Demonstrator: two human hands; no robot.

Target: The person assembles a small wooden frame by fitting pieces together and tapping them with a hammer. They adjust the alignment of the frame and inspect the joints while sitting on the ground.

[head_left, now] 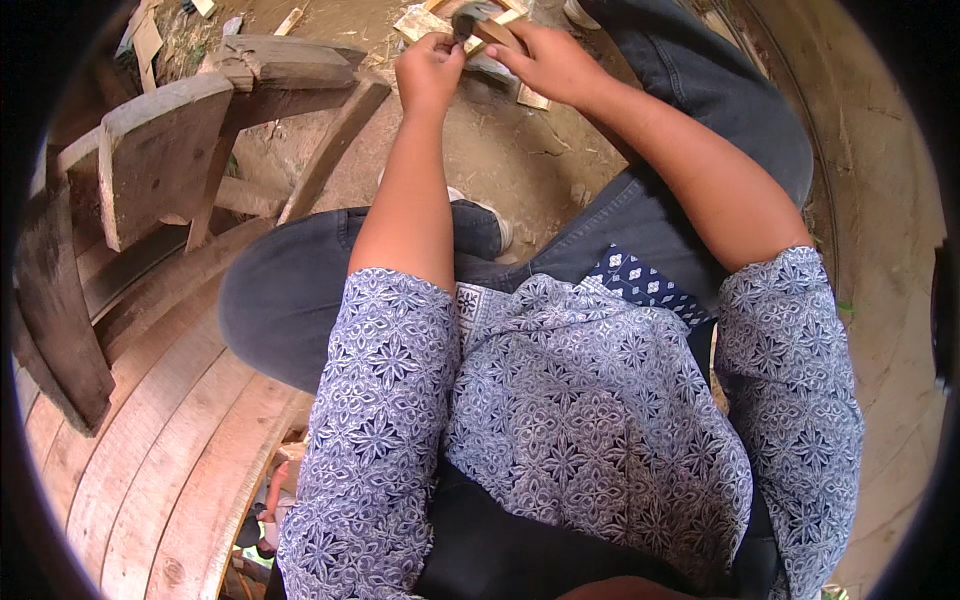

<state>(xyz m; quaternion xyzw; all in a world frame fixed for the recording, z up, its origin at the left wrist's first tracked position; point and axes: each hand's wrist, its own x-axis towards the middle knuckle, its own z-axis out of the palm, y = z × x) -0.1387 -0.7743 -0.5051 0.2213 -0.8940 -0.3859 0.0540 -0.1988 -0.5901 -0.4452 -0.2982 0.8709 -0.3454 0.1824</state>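
Observation:
At the top middle, my right hand [550, 60] grips a hammer [497, 35] by its wooden handle. The dark hammer head reaches left, right beside the fingertips of my left hand [430, 72]. Those left fingers are closed in a pinch, and whatever they hold is too small or hidden to name. Under and behind both hands lies a pale wooden frame [414, 26], low over the dirt ground. My hands and the hammer cover part of it.
A rough wooden bench-like structure [165, 150] stands at the left, beside a plank surface [150, 480]. Wood scraps [289, 21] lie on the dirt ground [500, 150]. My bent legs frame the work area. Another person [270, 515] shows small at the lower left.

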